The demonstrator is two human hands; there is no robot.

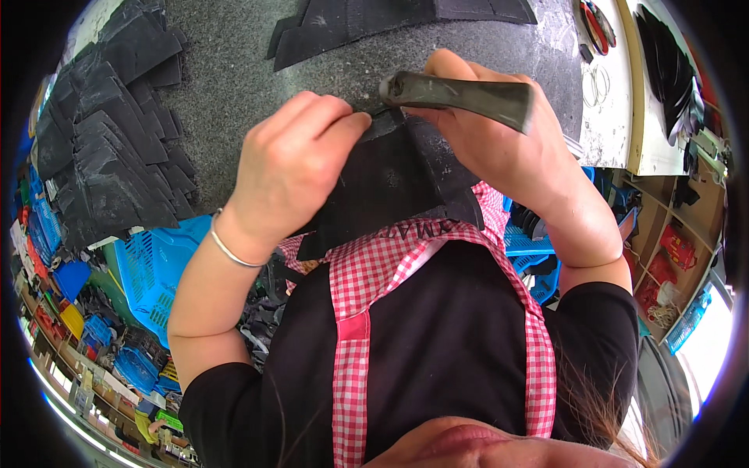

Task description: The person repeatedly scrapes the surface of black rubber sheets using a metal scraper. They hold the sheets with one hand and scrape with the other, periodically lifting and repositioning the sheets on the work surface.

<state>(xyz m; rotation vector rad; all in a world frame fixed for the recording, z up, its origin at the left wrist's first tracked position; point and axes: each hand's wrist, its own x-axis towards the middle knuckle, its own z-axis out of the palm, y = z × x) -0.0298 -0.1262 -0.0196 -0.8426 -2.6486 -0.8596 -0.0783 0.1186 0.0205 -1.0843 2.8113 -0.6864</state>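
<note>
My left hand, with a bracelet at the wrist, is closed in a pinch on the upper edge of a black flat piece, which looks like leather or similar sheet. This piece lies at the near edge of the grey speckled worktop and hangs toward my checked apron. Held in my right hand is a hammer with a dark metal head, one end round and the other flared. Its round end is right beside my left fingertips, over the piece's edge. My right palm hides the handle.
Overlapping black pieces are piled on the left of the worktop. More black pieces lie at the far side. Red-handled cutters and a loop of thin cord sit at the right. Below stand blue baskets.
</note>
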